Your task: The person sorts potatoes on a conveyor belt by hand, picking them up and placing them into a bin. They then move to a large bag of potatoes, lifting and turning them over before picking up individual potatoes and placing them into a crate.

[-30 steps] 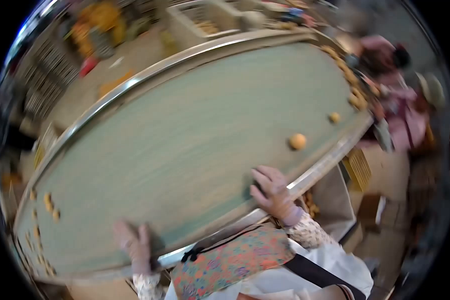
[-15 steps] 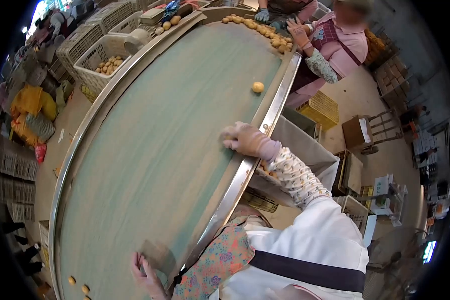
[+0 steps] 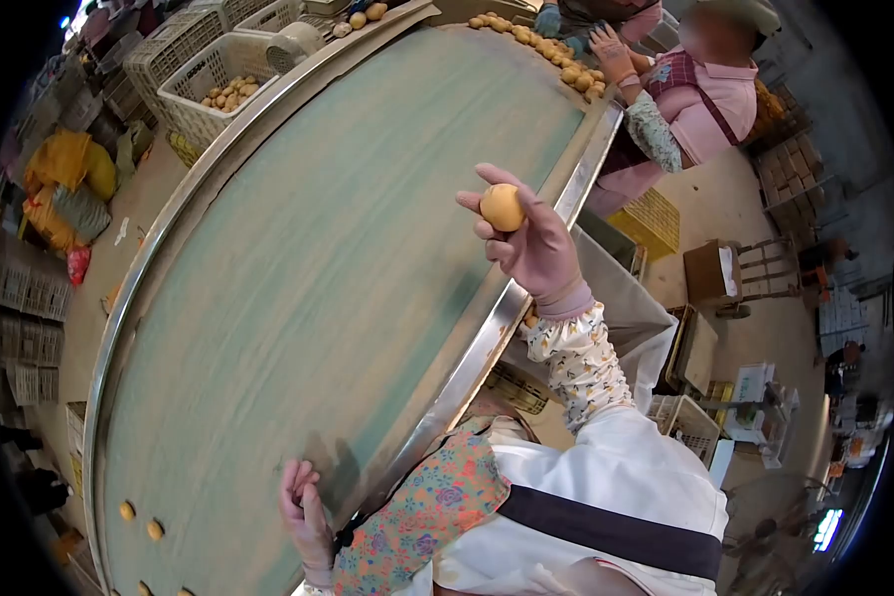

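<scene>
My right hand (image 3: 541,243), in a thin pale glove, is turned palm up above the right side of the green conveyor belt (image 3: 368,248). It is closed round a single yellow potato (image 3: 503,208), held between thumb and fingers. Low over the belt's near part, my left hand (image 3: 306,512), gloved too, hangs with loosely bent fingers and thumb apart, nothing visible in it. A few potatoes (image 3: 155,530) lie on the belt to its left.
A metal rail (image 3: 477,353) edges the belt on my side. At the far end, co-workers (image 3: 700,99) have their hands by a row of potatoes (image 3: 546,55). A white crate (image 3: 219,84) holding potatoes stands beyond the left rail; a yellow crate (image 3: 649,221) is at right.
My right hand has lifted off the belt and turned palm up, showing a potato. The lone potato on the belt's right side is no longer seen there. My left hand moved slightly up.
</scene>
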The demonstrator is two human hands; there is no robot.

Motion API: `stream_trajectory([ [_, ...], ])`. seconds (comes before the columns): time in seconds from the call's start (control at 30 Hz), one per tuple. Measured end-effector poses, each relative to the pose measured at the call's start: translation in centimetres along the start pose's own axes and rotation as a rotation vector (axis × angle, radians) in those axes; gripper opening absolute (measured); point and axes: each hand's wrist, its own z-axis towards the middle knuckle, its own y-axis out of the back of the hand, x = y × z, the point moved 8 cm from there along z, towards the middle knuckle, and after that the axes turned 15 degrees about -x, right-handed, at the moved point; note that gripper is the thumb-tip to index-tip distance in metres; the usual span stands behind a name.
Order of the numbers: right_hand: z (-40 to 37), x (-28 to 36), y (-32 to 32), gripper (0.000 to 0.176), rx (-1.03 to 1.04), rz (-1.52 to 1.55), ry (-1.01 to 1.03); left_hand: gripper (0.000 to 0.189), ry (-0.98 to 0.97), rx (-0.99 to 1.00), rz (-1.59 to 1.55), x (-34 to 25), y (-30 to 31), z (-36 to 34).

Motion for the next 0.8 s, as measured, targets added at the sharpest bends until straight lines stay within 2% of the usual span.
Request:
stream_trajectory([
  [0.1, -0.5, -0.3, -0.6, 0.063, -0.151, -0.481, 0.053, 0.047, -0.009, -0.020, 0.073, -1.0, 0.1, -0.4],
  [0.13, -1.0, -1.0, -1.0, 0.064, -0.068, -0.356, -0.072, 0.048, -0.018, -0.012, 0.100, -1.3, -0.3, -0.4],
  [0.23, -2.3, -2.4, -4.2, 0.068, 0.138, -0.316, 0.000, 0.048, -0.095, -0.016, 0.095, 0.4, 0.2, -0.2],
  [0.27, -2.2, -2.7, -4.4, 0.067, 0.119, -0.390, 0.090, 0.047, -0.092, -0.016, 0.099, 0.8, 0.2, -0.7],
  [0.37, -1.2, -5.3, -2.8, 0.059, 0.363, -1.308, 0.503, 0.047, -0.100, -0.080, 0.128, 0.0, 0.9, -1.1],
  [0.5, 2.3, -4.1, 2.0, 0.053, 0.078, -2.046, 0.617, 0.045, -0.128, -0.138, 0.192, -0.6, 2.7, -1.3],
  [0.57, 2.5, -1.7, 0.5, 0.057, -0.204, -2.297, 0.953, 0.045, -0.138, -0.157, 0.226, -0.4, 2.7, -1.8],
  [0.6, 2.2, -2.8, -1.2, 0.059, -0.108, -2.118, 0.938, 0.044, -0.133, -0.177, 0.258, -0.8, 2.7, -1.8],
  [0.63, 1.2, -4.3, -3.3, 0.060, -0.004, -1.919, 0.905, 0.043, -0.279, -0.111, 0.440, -2.4, 1.4, -1.9],
  [0.7, -1.2, -10.4, -6.9, 0.062, 0.445, -1.765, 0.704, 0.047, -0.280, -0.033, 0.433, -2.9, -0.4, -1.9],
  [0.73, -1.7, -12.3, -7.5, 0.062, 0.604, -1.820, 0.624, 0.051, -0.466, -0.004, 0.527, -3.7, -1.3, -2.2],
  [0.77, -2.1, -13.9, -7.1, 0.061, 0.759, -1.886, 0.555, 0.050, -0.487, 0.034, 0.528, -5.4, -1.8, -2.1],
  [0.8, -1.4, -14.0, -6.3, 0.060, 0.641, -1.935, 0.553, 0.050, -0.513, 0.092, 0.518, -6.8, -1.6, -2.0],
])
